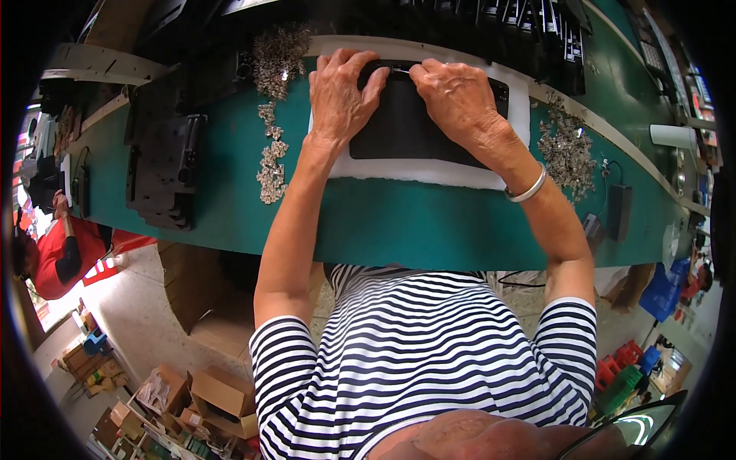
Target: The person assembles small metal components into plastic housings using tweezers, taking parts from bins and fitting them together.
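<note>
A flat black panel [406,126] lies on a white padded sheet [376,167] in front of me. My left hand [341,90] grips the panel's far left corner, its fingers bent over the edge and its thumb on the surface. Close by at the far edge, my right hand [458,96] is closed in a pinch. A small silvery piece [400,70] shows at its fingertips; its exact shape is too small to make out. Small metal parts are heaped in a left pile [281,57], in a looser left cluster [273,165] and in a right pile [566,146].
Stacked black plastic housings [165,169] stand on the green table [383,215] at left. More black parts [529,23] line the far side. At right are a black box with a cable [619,213] and a white roll [673,136]. A person in red [69,257] works at far left.
</note>
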A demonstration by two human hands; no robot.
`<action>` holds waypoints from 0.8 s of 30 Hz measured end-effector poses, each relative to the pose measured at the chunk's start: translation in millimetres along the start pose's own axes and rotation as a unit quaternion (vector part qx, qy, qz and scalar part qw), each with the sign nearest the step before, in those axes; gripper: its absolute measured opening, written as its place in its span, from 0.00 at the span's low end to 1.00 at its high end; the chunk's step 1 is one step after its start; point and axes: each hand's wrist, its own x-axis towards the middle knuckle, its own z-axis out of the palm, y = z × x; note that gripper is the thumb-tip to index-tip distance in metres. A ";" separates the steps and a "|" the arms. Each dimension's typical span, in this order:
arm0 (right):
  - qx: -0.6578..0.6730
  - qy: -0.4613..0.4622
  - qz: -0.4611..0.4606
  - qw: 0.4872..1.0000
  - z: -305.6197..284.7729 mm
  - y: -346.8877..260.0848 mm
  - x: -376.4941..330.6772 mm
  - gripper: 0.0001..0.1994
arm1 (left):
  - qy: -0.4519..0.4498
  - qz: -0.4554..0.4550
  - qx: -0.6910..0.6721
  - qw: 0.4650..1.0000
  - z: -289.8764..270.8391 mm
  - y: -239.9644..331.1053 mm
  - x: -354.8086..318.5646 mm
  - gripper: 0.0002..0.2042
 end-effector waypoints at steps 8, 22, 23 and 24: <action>0.097 0.052 0.042 0.993 -1.4 13.6 -8.4 0.03 | -0.009 -0.073 -0.019 0.997 11.3 -0.4 6.5 0.13; 0.115 0.071 -0.034 0.990 13.5 24.4 6.3 0.05 | 0.005 -0.072 0.019 0.997 12.6 6.0 6.4 0.11; 0.115 0.070 -0.033 0.990 13.8 25.0 6.6 0.05 | 0.004 -0.072 0.018 0.997 13.1 6.3 6.2 0.11; 0.123 0.064 -0.034 0.990 14.4 26.1 7.5 0.05 | 0.011 -0.068 0.022 0.997 13.8 6.6 6.0 0.11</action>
